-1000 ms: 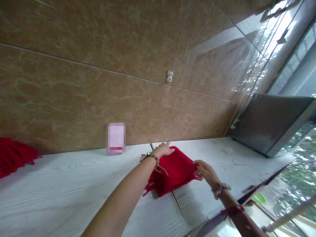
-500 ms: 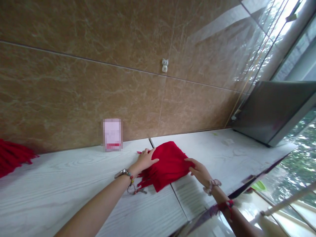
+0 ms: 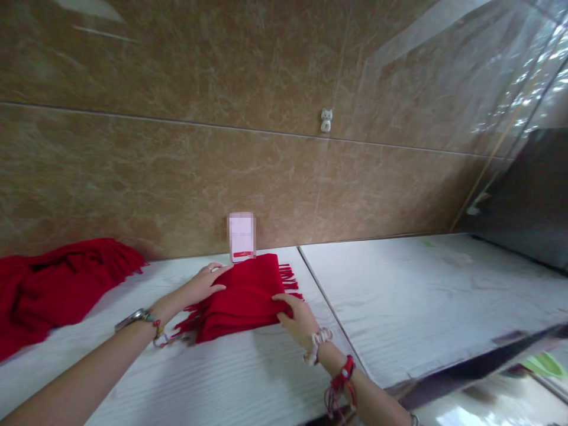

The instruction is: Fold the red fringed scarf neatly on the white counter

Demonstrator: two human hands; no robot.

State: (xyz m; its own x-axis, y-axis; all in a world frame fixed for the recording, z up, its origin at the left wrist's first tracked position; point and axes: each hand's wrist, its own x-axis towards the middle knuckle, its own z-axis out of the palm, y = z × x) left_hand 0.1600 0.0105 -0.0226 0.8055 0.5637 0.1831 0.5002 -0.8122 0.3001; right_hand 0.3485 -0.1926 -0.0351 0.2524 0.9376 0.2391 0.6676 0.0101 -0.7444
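Observation:
A folded red fringed scarf (image 3: 248,293) lies on the white wood-grain surface, with tassels showing at its left and right ends. My left hand (image 3: 206,285) rests at the scarf's left edge, thumb and index finger stretched apart over the cloth; its other fingers are partly hidden. At the right edge, my right hand (image 3: 296,316) has its thumb and fingers closed on the fabric. A second red fringed cloth (image 3: 66,284) lies loosely bunched to the left of my left hand.
A pixelated pale pink card-like object (image 3: 242,236) stands against the brown tiled wall (image 3: 177,177), just behind the scarf. A small white cat figure (image 3: 326,120) is fixed higher up. A dark grey panel-like object (image 3: 528,195) stands far right. The white surface (image 3: 412,290) has a seam.
The scarf and both hands have shifted left, off the surface seam and in front of the pink object. Tassels now show on the scarf's right side. The view has turned left, revealing more red cloth.

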